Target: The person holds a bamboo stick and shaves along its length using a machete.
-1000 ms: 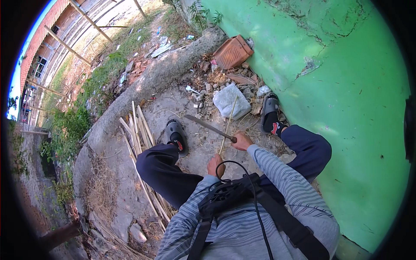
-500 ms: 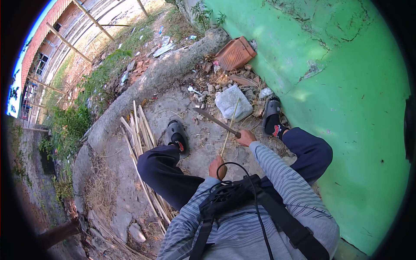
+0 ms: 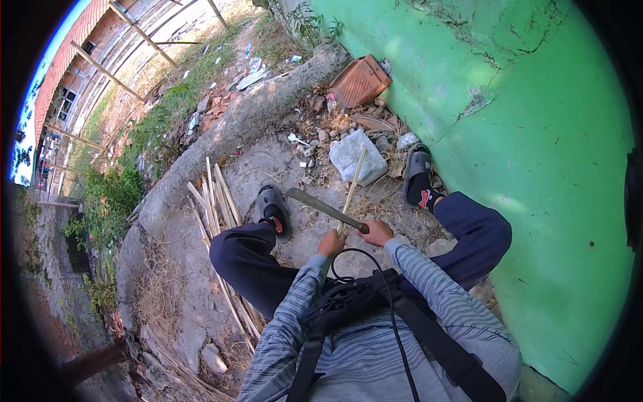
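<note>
My left hand (image 3: 331,242) is closed around the near end of a thin pale wooden strip (image 3: 352,187). The strip's far end leans over a whitish stone block (image 3: 359,157) on the ground. In my right hand (image 3: 377,233) is the dark handle of a machete (image 3: 324,206). Its long dark blade points away to the left and crosses over the strip just beyond my left hand. Whether the blade touches the strip I cannot tell. Both hands are close together between my knees.
A bundle of split wooden strips (image 3: 218,197) lies beside my left leg. An orange clay tile (image 3: 361,81) leans by the green wall (image 3: 529,194) on the right, with rubble around it. A low rough concrete kerb (image 3: 231,122) curves across the far left, bordering green plants (image 3: 110,191).
My left hand and the strip have moved slightly up and forward. My right hand has drawn nearer my left, lowering the machete and showing its blade broader.
</note>
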Action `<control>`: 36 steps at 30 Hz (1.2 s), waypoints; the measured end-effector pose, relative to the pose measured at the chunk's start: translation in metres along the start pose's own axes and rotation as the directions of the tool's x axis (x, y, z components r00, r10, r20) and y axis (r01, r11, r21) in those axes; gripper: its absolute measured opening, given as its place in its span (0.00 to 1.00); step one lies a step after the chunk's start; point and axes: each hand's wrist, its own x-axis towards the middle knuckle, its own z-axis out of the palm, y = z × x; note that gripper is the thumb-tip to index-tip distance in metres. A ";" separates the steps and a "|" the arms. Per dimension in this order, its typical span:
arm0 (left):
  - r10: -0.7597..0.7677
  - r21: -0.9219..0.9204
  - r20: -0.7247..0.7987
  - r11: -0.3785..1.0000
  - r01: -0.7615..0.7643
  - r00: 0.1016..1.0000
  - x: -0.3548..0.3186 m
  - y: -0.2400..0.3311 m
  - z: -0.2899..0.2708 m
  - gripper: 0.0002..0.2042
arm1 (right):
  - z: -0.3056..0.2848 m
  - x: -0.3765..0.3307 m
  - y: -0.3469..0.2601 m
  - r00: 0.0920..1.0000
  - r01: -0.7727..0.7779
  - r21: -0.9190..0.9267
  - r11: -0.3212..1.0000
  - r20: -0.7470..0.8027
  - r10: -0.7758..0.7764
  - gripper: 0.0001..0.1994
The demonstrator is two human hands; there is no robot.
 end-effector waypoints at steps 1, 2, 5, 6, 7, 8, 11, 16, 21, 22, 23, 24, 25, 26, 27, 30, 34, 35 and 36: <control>0.009 -0.068 0.002 0.998 -0.009 1.000 0.004 -0.005 0.000 0.20 | -0.002 0.000 -0.004 1.000 0.009 0.006 1.000 -0.003 -0.009 0.19; 0.017 -0.137 0.002 0.990 -0.017 1.000 0.006 -0.010 0.000 0.19 | -0.004 -0.001 -0.009 0.999 0.038 -0.005 0.999 0.013 -0.038 0.20; -0.057 -0.393 0.119 0.914 0.100 0.991 0.000 0.006 0.004 0.16 | -0.006 0.000 0.001 0.998 0.058 -0.010 0.998 0.002 -0.058 0.20; -0.056 -0.385 0.120 0.918 0.098 0.991 -0.001 0.009 0.004 0.16 | -0.004 0.002 0.004 0.997 0.080 -0.009 0.997 -0.012 -0.080 0.19; -0.042 -0.371 0.113 0.925 0.081 0.993 -0.001 0.012 0.004 0.15 | -0.003 0.004 0.008 0.997 0.077 -0.003 0.997 -0.016 -0.077 0.19; -0.028 -0.358 0.108 0.932 0.065 0.994 -0.001 0.015 0.004 0.15 | -0.002 0.009 0.012 0.999 0.050 -0.040 0.998 -0.019 -0.050 0.18; -0.035 -0.339 0.026 0.940 0.041 0.999 0.003 -0.013 0.005 0.15 | -0.006 0.026 -0.006 0.999 0.035 -0.080 0.996 -0.022 -0.037 0.15; -0.036 -0.353 0.017 0.935 0.040 0.999 0.007 0.003 0.014 0.15 | -0.006 0.061 0.017 0.967 -0.228 -0.050 0.972 -0.129 0.220 0.15; -0.048 -0.282 -0.025 0.959 0.039 0.999 0.010 -0.004 0.019 0.15 | 0.000 0.051 0.007 0.982 -0.177 0.033 0.984 -0.068 0.179 0.15; -0.023 -0.221 -0.082 0.975 0.005 0.996 0.013 -0.020 0.019 0.16 | -0.002 0.043 -0.004 0.995 -0.098 -0.005 0.995 0.000 0.098 0.14; 0.002 -0.157 -0.137 0.987 -0.023 0.991 0.015 -0.036 0.019 0.16 | -0.003 0.038 -0.016 0.997 -0.014 -0.036 0.999 0.071 0.016 0.13; 0.010 -0.161 -0.129 0.986 -0.031 0.992 0.017 -0.030 0.021 0.16 | -0.010 0.038 -0.010 0.997 -0.024 -0.043 0.999 0.066 0.027 0.13; 0.041 -0.116 -0.135 0.992 -0.057 0.990 0.013 -0.023 0.023 0.17 | -0.013 0.036 -0.001 0.997 -0.016 -0.061 0.998 0.069 0.021 0.13; 0.071 -0.072 -0.141 0.994 -0.082 0.987 0.009 -0.017 0.024 0.17 | -0.014 0.035 0.006 0.997 -0.007 -0.079 0.997 0.075 0.013 0.12; 0.100 -0.068 -0.122 0.992 -0.109 0.987 0.011 -0.001 0.024 0.17 | -0.012 0.041 0.025 0.999 -0.038 -0.111 0.993 0.001 0.038 0.12; 0.049 -0.065 -0.188 0.996 -0.062 0.981 0.008 -0.001 0.018 0.17 | 0.000 0.047 0.015 0.998 -0.060 -0.131 0.990 -0.016 0.058 0.12; 0.073 -0.071 -0.179 0.994 -0.087 0.981 0.005 -0.004 0.016 0.18 | 0.010 0.035 0.008 0.992 -0.069 0.022 0.997 -0.100 0.071 0.14; 0.092 -0.056 -0.185 0.993 -0.104 0.978 0.004 -0.005 0.016 0.18 | 0.013 0.030 0.004 0.993 -0.068 0.023 0.997 -0.099 0.070 0.14; 0.098 -0.057 -0.176 0.992 -0.110 0.979 0.002 0.000 0.017 0.18 | 0.016 0.024 0.007 0.994 -0.052 0.014 0.999 -0.093 0.053 0.13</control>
